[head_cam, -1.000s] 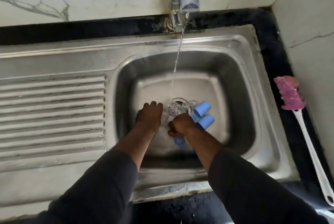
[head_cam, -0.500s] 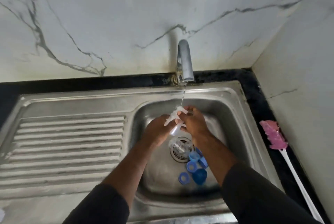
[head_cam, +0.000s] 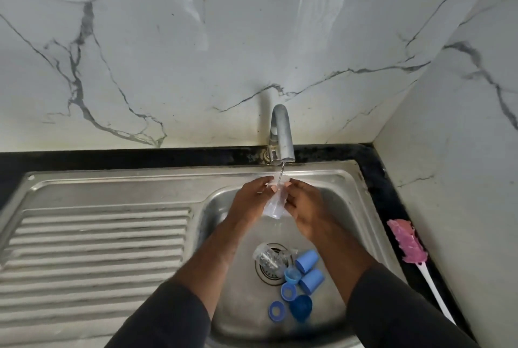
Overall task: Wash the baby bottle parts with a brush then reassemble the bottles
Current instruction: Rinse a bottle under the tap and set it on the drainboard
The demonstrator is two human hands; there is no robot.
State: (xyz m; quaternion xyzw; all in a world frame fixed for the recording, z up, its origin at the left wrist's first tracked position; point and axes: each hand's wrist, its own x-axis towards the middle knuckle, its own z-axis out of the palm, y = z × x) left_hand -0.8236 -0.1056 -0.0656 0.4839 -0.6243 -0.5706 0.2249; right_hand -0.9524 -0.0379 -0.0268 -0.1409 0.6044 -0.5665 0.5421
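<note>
A clear baby bottle (head_cam: 275, 206) is held under the thin water stream from the tap (head_cam: 281, 134). My left hand (head_cam: 251, 200) grips its left side and my right hand (head_cam: 304, 207) grips its right side, mouth end up near the spout. Down in the sink (head_cam: 350, 224) another clear bottle (head_cam: 269, 258) lies over the drain. Beside it lie two blue caps (head_cam: 307, 269), several blue collar rings (head_cam: 283, 300) and a dark blue dome lid (head_cam: 301, 308).
A pink brush (head_cam: 407, 241) with a white handle lies on the black counter right of the sink. The ribbed steel drainboard (head_cam: 98, 249) stretches to the left. Marble walls rise behind and at the right.
Both hands rose from the sink bottom with a clear bottle and brought it up under the running tap. The view tilted upward.
</note>
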